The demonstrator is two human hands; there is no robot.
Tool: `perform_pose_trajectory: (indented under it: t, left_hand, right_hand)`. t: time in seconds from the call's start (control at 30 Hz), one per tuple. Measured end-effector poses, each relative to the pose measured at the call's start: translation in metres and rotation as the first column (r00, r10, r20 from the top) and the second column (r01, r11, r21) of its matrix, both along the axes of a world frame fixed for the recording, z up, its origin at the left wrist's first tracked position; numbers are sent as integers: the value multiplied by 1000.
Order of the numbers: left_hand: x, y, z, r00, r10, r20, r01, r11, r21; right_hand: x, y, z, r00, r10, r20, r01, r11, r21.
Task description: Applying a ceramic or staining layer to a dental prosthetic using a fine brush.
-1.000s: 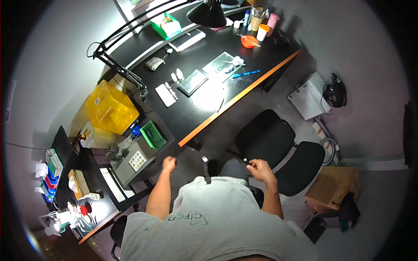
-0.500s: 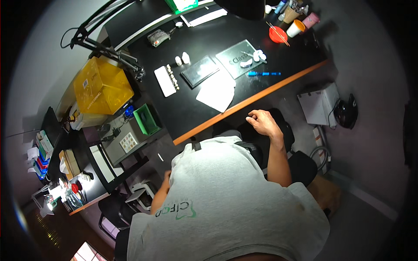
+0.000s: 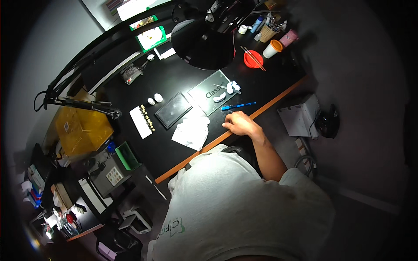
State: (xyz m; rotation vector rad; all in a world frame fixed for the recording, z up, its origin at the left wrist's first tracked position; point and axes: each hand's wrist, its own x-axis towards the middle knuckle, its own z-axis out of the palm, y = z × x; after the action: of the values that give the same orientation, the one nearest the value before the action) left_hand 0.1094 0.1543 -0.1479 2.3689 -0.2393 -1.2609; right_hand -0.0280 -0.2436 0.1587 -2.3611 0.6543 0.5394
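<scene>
I note the right hand [image 3: 239, 123] loosely curled, apparently empty, at the edge of the desk [image 3: 261, 89], the blue pen-like tool [image 3: 238, 105] just beyond it, presumably for easy reach; left hand unseen, state I cannot tell.

Just right of centre, I see a smooth plastic blue pen [image 3: 238, 106], wood-like desk edge [image 3: 278, 98]; below, my shirt [image 3: 235, 204], matt cloth.
</scene>
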Motion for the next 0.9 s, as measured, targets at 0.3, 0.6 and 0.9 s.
perform_pose_trajectory:
  t: [0.3,0.6,0.9]
  left_hand:
    - [-82,76,9,955,287,-77,-281,956,86]
    - [-122,120,5,428,881,-203,-879,458,132]
    - [-169,150,-18,505,811,-297,-848,529,3]
  right_hand:
    - [-22,10,7,997,-10,74,10,1000,8]
    - [-26,63,10,986,157,51,-158,987,23]
    - [-89,102,-13,992,122,4,-122,992,44]
